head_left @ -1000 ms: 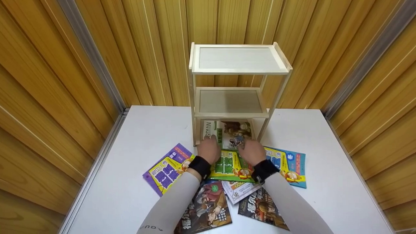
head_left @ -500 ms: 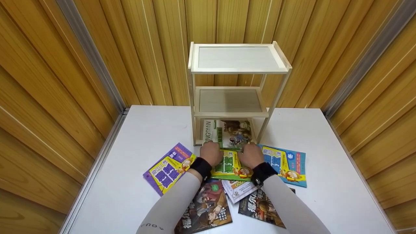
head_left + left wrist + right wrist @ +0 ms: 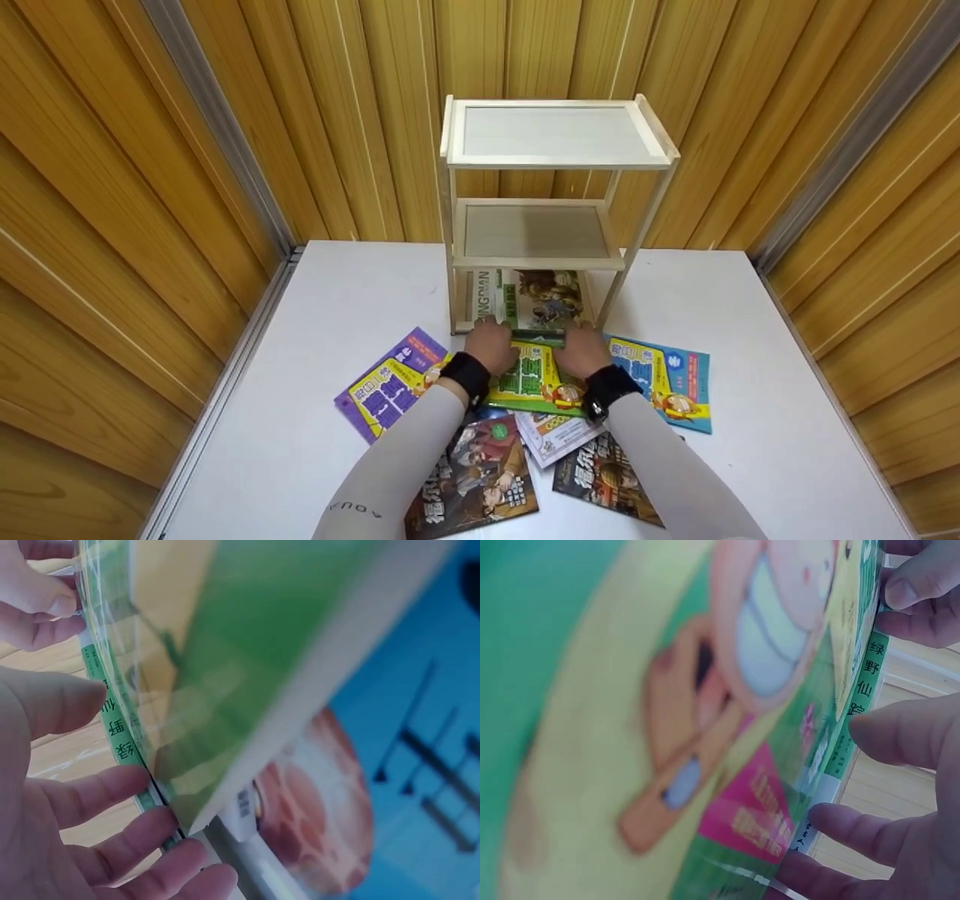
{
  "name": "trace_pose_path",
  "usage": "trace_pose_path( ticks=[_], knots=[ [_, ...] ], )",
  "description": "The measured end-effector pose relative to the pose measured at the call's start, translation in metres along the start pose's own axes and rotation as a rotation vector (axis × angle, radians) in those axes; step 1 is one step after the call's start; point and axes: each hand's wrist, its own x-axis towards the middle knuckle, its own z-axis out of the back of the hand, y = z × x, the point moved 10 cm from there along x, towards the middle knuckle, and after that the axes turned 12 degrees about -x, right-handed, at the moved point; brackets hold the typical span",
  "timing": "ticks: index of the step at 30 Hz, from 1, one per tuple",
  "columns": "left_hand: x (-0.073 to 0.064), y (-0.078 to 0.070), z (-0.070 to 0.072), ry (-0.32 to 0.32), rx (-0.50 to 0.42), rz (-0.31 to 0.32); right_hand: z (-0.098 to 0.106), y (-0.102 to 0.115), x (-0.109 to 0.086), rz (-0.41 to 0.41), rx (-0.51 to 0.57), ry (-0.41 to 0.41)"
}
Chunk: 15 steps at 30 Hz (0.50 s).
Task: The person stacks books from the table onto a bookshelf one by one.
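Observation:
A picture book [image 3: 551, 300] with a white and green cover lies flat on the bottom tier of the wooden shelf rack [image 3: 540, 264]. Its green spine [image 3: 120, 724] faces me. My left hand [image 3: 491, 346] is at the left part of that spine, fingertips touching it and fingers spread in the left wrist view. At the right part is my right hand [image 3: 583, 351]; its thumb [image 3: 885, 731] and fingertips meet the spine in the right wrist view. Below both hands lies a green and yellow book [image 3: 531, 379], partly covered by them.
A purple book [image 3: 397, 379] lies to the left and a blue book [image 3: 679, 379] to the right. Nearer me are two dark-covered books [image 3: 491, 476] and a white booklet [image 3: 551, 442]. Slatted walls [image 3: 375, 112] enclose the white table [image 3: 360, 285].
Both hands have shifted from over the picture book's near corners to its front edge. The book sits slightly deeper in the bottom tier. The other books stay about where they were.

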Motion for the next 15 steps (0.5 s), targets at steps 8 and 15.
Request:
trace_pose_path(
  ticks=[8, 15],
  knots=[
    [-0.008, 0.001, 0.008, 0.037, -0.054, -0.009, 0.008, -0.009, -0.012, 0.0, 0.063, -0.004],
    [-0.031, -0.007, 0.025, -0.012, -0.011, -0.101, 0.031, 0.011, -0.042, 0.07, -0.011, -0.091]
  ],
)
